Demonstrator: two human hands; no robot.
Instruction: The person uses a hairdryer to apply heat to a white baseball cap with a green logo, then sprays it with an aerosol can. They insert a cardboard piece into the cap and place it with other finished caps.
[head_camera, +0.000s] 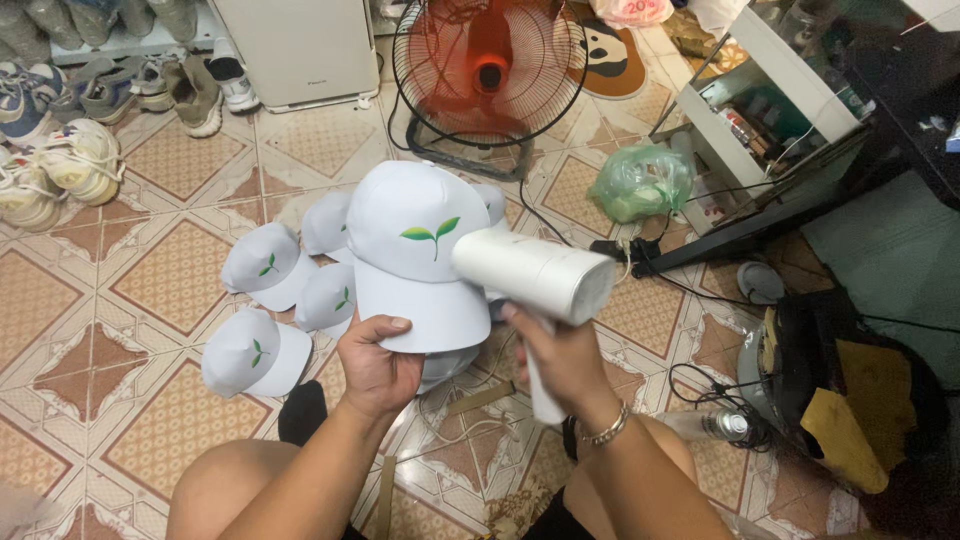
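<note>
Left hand (375, 365) pinches white cap (415, 250) by brim; right hand (560, 355) clenches white dryer (535, 275), nozzle near crown. Risk: close heat could scorch the leaf print (432, 233).

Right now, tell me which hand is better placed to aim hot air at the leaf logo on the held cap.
Right. The right hand grips the white hair dryer, its barrel lying beside the cap's logo. The left hand is busy pinching the cap's brim, so it probably should just keep steadying it.
</note>
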